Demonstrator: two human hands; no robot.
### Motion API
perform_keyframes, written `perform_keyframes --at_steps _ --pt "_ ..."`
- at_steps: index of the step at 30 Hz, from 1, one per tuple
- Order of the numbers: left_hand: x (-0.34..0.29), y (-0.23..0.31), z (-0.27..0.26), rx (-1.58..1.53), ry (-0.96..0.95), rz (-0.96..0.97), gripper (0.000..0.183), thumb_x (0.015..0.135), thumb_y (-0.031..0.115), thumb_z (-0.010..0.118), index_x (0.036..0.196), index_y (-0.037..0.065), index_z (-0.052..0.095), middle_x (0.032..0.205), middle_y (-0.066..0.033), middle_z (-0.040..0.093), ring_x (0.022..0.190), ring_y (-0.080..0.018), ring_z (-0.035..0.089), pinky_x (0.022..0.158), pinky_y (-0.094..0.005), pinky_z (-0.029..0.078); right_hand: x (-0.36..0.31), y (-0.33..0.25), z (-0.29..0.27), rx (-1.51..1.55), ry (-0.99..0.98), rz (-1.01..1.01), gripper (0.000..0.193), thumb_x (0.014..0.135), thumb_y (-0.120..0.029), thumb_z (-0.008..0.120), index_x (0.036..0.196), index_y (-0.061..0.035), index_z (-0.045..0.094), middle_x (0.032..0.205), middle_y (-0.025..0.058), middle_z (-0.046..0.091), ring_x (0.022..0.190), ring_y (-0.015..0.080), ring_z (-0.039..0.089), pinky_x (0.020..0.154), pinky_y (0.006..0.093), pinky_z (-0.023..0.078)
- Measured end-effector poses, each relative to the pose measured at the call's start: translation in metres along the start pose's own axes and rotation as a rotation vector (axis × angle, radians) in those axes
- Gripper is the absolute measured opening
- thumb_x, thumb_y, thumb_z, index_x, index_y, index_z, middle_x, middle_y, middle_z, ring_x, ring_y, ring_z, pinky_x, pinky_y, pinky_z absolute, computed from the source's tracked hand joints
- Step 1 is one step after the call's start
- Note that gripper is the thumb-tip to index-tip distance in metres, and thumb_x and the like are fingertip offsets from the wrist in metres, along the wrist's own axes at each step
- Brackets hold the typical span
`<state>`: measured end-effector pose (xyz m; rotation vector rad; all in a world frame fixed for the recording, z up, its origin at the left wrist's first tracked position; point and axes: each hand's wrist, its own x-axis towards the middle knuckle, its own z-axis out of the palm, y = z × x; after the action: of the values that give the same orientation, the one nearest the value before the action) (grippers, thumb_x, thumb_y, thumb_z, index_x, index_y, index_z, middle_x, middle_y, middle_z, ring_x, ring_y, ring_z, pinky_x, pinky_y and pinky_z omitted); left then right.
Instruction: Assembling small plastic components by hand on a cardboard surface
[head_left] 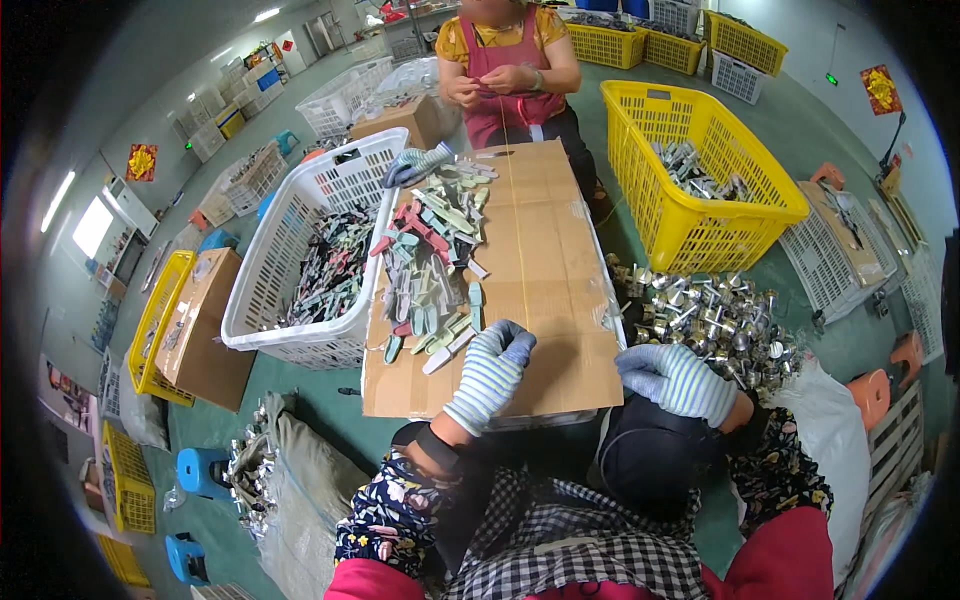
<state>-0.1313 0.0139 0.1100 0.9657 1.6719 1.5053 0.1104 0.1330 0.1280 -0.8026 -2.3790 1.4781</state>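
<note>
Green clips [428, 285] (pink too) on cardboard [560, 240]

Gloved left hand [493, 368] curled, gloved right hand [678, 380] well apart; both forearms [395, 510] angled inward.

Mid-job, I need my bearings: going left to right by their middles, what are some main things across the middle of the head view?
Brown cardboard box, white basket, clip pile, left hand, right hand, nearer orange stool.
</note>
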Motion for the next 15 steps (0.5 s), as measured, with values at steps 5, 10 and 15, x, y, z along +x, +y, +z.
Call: perform_keyframes --at_steps 5,10,15 --pt "0.002 0.001 -0.003 0.004 0.007 -0.032 0.018 0.087 0.021 0.061 0.083 0.004 0.056 0.061 0.0004 0.051 0.048 -0.0070 0.045 0.044 -0.0222 0.037 0.003 0.012 -0.003 0.014 0.012 -0.069 0.033 0.086 -0.021 0.063 0.109 0.0032 0.061 0.100 0.0175 0.067 0.092 0.0260 0.066 0.083 0.0344 0.051" --pt "-0.003 0.003 -0.003 -0.016 0.004 -0.086 0.018 0.088 0.019 0.060 0.081 0.003 0.058 0.062 0.0008 0.052 0.053 -0.0072 0.044 0.050 -0.0247 0.038 0.001 0.006 0.000 -0.032 0.007 -0.029 0.033 0.086 -0.020 0.063 0.109 0.0039 0.061 0.099 0.0182 0.067 0.092 0.0249 0.066 0.083 0.0337 0.051" --pt "-0.007 -0.009 -0.002 -0.006 -0.001 -0.056 0.018 0.088 0.019 0.060 0.080 0.003 0.058 0.062 0.0009 0.052 0.054 -0.0073 0.045 0.050 -0.0246 0.038 0.001 -0.003 0.001 -0.105 -0.017 -0.013 0.032 0.086 -0.019 0.064 0.109 0.0035 0.061 0.098 0.0183 0.068 0.091 0.0238 0.066 0.083 0.0335 0.052"
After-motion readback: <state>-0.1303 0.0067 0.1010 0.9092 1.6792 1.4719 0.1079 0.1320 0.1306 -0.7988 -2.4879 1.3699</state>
